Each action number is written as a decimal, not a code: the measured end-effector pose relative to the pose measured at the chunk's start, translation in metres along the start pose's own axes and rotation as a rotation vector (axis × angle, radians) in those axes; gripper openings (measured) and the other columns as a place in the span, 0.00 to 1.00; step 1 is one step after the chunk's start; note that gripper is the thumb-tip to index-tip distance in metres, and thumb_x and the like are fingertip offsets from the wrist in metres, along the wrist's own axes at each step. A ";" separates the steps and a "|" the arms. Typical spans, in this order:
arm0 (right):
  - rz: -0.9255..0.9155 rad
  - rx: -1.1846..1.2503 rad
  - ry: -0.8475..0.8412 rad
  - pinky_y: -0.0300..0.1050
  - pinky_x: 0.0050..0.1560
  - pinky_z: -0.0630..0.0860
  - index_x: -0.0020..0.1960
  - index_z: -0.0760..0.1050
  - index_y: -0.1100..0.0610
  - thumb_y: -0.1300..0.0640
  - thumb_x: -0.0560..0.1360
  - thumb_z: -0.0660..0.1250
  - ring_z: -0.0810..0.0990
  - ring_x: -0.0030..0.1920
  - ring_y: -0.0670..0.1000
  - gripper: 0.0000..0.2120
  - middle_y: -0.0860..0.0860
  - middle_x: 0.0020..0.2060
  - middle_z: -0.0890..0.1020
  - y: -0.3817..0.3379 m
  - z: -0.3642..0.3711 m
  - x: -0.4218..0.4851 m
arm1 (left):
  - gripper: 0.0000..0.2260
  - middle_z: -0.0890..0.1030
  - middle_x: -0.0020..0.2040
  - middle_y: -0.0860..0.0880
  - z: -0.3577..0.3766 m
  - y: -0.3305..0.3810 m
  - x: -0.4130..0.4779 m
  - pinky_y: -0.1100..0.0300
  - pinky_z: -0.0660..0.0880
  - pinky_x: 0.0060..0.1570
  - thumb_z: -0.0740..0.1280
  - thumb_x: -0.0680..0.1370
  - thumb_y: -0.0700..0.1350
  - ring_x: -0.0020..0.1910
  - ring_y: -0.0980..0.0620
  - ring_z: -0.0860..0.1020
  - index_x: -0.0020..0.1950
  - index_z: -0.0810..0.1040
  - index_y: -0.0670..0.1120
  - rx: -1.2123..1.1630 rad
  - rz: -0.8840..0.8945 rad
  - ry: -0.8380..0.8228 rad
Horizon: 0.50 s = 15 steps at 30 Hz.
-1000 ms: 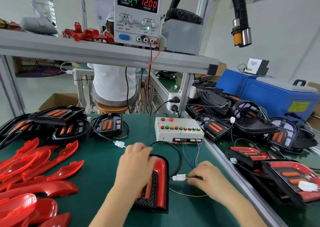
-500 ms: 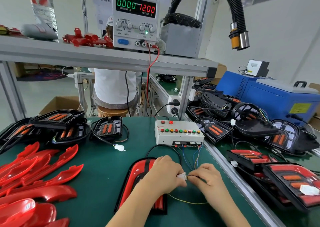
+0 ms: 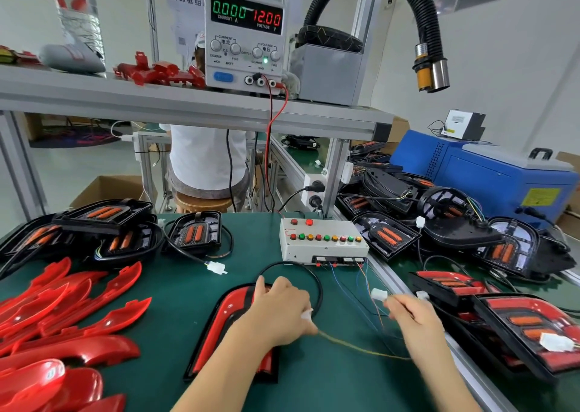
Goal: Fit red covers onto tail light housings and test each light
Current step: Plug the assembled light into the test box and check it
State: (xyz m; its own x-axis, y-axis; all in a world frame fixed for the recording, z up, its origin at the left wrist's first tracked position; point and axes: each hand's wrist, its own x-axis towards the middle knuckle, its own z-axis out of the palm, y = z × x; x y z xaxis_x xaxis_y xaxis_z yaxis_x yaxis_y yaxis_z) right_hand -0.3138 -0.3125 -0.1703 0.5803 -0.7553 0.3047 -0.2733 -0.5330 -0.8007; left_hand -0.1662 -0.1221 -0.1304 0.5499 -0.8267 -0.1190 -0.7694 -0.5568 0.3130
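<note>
Red-covered light [image 3: 216, 327] lies on the green mat [image 3: 175, 289], partly under the left hand [image 3: 282, 311], which pinches the light plug [image 3: 307, 315]. The right hand [image 3: 411, 316] pinches the box plug [image 3: 378, 294], apart from the other. Covers [image 3: 62, 317] lie at the left. Farther back is the button box [image 3: 323, 248], then the supply [image 3: 244, 34].
</note>
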 end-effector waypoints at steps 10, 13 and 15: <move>-0.392 -0.679 0.018 0.60 0.63 0.71 0.59 0.81 0.55 0.48 0.70 0.75 0.75 0.64 0.60 0.20 0.51 0.60 0.80 -0.037 0.031 -0.027 | 0.28 0.63 0.74 0.58 -0.017 -0.041 -0.034 0.49 0.54 0.74 0.64 0.72 0.67 0.75 0.55 0.57 0.69 0.71 0.59 -0.235 -0.105 0.258; -0.526 -0.545 -0.218 0.49 0.58 0.75 0.57 0.82 0.50 0.58 0.75 0.69 0.77 0.57 0.53 0.11 0.45 0.52 0.83 -0.056 0.050 -0.037 | 0.33 0.67 0.71 0.51 -0.026 -0.071 -0.057 0.52 0.68 0.64 0.59 0.73 0.69 0.68 0.49 0.67 0.71 0.69 0.50 -0.145 -0.444 0.282; -0.500 -0.654 -0.432 0.46 0.63 0.67 0.65 0.75 0.46 0.56 0.80 0.59 0.70 0.62 0.52 0.16 0.43 0.60 0.78 -0.059 0.067 -0.036 | 0.35 0.72 0.66 0.49 -0.027 -0.082 -0.070 0.54 0.72 0.56 0.57 0.72 0.71 0.61 0.48 0.73 0.69 0.70 0.48 -0.120 -0.572 0.180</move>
State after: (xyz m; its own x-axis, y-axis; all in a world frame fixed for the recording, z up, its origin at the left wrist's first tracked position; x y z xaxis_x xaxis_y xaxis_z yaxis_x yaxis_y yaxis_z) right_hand -0.2673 -0.2288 -0.1687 0.9468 -0.2424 0.2117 -0.2166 -0.9665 -0.1378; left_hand -0.1331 -0.0161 -0.1227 0.9192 -0.3672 -0.1420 -0.2998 -0.8867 0.3519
